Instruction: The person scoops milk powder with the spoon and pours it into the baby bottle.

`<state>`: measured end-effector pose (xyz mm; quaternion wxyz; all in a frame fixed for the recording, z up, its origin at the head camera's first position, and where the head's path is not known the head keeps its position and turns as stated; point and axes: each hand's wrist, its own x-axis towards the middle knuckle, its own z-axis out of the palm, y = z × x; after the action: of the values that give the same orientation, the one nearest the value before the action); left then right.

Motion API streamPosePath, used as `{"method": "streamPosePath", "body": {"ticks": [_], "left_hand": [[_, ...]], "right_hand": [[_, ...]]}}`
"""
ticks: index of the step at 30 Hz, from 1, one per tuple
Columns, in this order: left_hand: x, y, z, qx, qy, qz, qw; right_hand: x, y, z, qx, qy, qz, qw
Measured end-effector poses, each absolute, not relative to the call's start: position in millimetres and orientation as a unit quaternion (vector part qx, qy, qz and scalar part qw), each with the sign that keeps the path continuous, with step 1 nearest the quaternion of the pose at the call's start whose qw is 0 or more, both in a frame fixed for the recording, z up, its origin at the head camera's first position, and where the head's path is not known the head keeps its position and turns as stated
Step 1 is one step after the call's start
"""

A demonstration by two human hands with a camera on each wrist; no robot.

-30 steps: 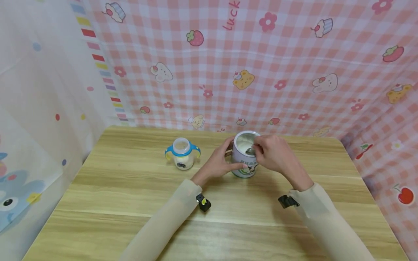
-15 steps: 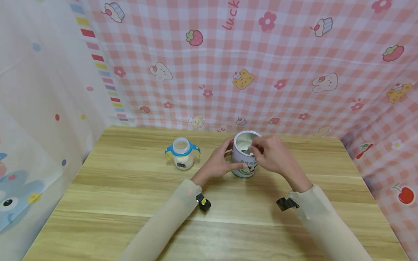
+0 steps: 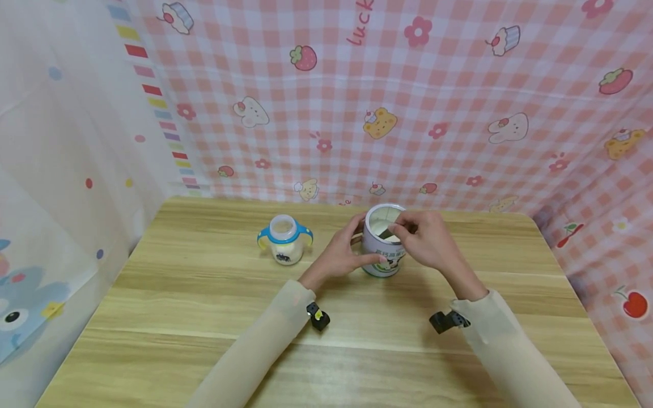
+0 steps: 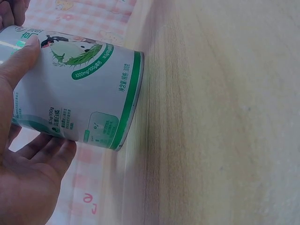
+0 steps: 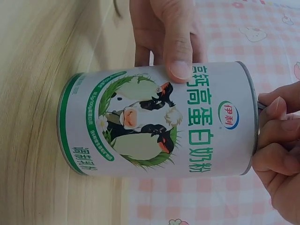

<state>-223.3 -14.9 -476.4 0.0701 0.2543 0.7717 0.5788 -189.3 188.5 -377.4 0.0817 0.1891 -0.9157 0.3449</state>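
An open milk powder can [image 3: 380, 249] with a cow on its label stands upright on the table. My left hand [image 3: 340, 252] grips its left side, thumb across the front; in the left wrist view the fingers [image 4: 49, 152] curl round the wall. Above the rim, my right hand [image 3: 423, 238] pinches a metal spoon [image 3: 386, 233] that reaches down inside the can. Pale powder lies within. In the right wrist view only a bit of the spoon [image 5: 261, 105] shows between the fingertips at the rim; its bowl is hidden there.
A baby bottle [image 3: 287, 252] with blue and yellow handles stands uncapped to the left, pale contents inside. The wooden table [image 3: 357, 362] ends at the back against a pink checked cloth [image 3: 336, 85]. Black camera straps sit at both cuffs.
Inside the can, the spoon has turned and shifted slightly left, with my right hand and wrist moving a little the same way. My left hand, the can and the bottle stay in place.
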Motion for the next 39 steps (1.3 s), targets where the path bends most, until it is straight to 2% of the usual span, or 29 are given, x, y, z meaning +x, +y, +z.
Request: {"method": "streamPosePath", "body": {"ticks": [10,18,26,33,39], "left_hand": [[-222.6,-15.0,-474.9,0.249,0.772,0.580,0.075],[-222.7,-15.1,-474.8,0.247,0.776,0.575,0.075],[-222.7,-15.7,-474.7,0.248,0.778,0.572,0.079],[-222.3,-15.2,-474.8,0.242,0.777,0.574,0.083],[-222.5,-15.1,-475.3,0.238,0.774,0.580,0.088]], "right_hand": [[-189.8,191.6,-379.5,0.161,-0.901,0.386,0.111],[-191.1,194.4,-380.1,0.113,-0.895,0.417,0.112],[-189.0,197.7,-376.1,0.032,-0.890,0.451,0.062],[-188.8,203.4,-376.1,-0.048,-0.833,0.551,-0.007],[-188.9,207.9,-377.8,-0.067,-0.799,0.597,-0.019]]}}
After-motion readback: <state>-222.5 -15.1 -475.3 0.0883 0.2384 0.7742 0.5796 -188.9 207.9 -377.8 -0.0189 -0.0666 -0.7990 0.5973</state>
